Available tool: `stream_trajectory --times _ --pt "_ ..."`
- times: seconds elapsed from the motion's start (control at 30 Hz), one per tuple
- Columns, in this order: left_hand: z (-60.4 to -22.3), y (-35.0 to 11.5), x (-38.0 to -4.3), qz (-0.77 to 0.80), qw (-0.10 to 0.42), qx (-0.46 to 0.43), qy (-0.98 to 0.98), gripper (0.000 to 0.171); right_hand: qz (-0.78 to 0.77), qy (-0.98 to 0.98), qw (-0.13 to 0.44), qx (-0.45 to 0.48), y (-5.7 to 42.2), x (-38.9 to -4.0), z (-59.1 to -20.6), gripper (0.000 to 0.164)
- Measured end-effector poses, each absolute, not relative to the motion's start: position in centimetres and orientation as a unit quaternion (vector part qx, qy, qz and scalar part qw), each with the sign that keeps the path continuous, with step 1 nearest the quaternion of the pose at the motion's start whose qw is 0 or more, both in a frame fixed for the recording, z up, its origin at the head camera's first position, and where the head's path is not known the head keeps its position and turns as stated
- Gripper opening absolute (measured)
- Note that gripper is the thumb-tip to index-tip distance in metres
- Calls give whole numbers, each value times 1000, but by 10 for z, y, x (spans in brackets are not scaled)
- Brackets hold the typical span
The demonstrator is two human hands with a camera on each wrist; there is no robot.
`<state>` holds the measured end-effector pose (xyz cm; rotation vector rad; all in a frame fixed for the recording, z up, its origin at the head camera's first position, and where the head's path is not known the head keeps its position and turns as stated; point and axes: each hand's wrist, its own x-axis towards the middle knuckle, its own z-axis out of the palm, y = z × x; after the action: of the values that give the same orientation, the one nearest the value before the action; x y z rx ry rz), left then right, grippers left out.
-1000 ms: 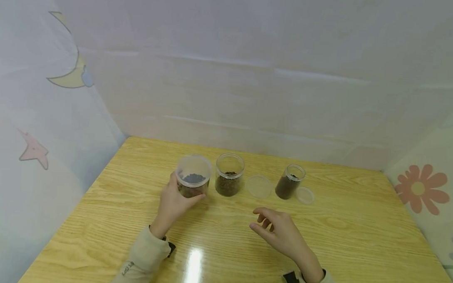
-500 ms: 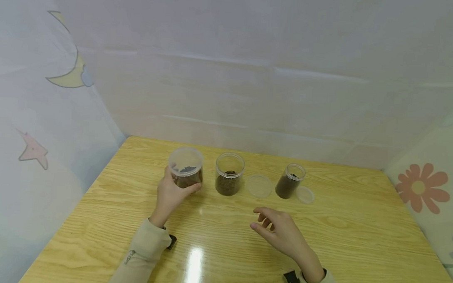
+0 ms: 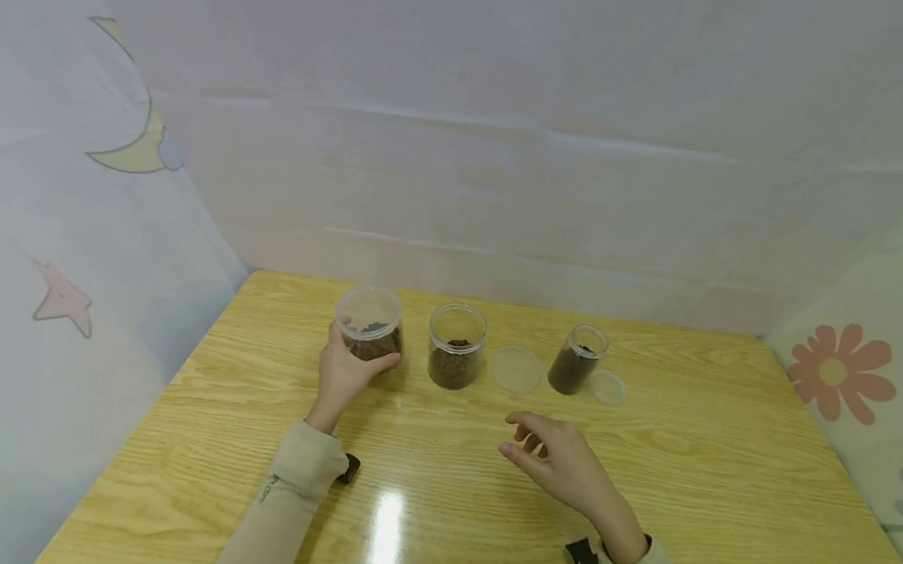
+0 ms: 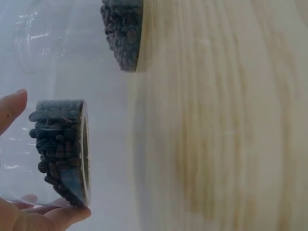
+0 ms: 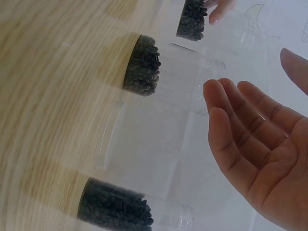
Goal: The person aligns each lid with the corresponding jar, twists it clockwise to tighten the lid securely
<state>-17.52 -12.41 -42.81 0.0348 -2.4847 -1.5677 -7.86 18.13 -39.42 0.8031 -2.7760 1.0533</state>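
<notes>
My left hand (image 3: 346, 373) grips a clear, wide jar (image 3: 378, 344) partly filled with dark coffee beans, a translucent lid seemingly on top. In the left wrist view the beans (image 4: 60, 149) slope inside it, and its base shows apart from the wooden surface. To its right stands a second wide jar (image 3: 454, 367) of beans, uncovered, beside a loose round lid (image 3: 516, 371). Farther right are a narrower open jar (image 3: 572, 369) of beans and a small lid (image 3: 608, 388). My right hand (image 3: 557, 464) hovers in front of these, fingers loosely bent and holding nothing.
The wooden table (image 3: 714, 457) carries all the jars and lids in a row toward its back edge. A pale cloth backdrop (image 3: 455, 191) rises behind and along both sides. Light glares off the table's front.
My left hand has carried its jar left and toward the back of the table, widening the gap to the middle jar. My right hand has stayed almost still.
</notes>
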Motion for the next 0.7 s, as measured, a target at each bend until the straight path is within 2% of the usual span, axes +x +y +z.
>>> stream_trajectory --times 0.23,0.7 --pt "-435 -126 -185 -522 76 24 -849 104 339 -905 27 255 183 -79 -394 33" --pt "-436 -126 -193 -497 39 48 -866 96 332 -910 23 249 185 -79 -393 34"
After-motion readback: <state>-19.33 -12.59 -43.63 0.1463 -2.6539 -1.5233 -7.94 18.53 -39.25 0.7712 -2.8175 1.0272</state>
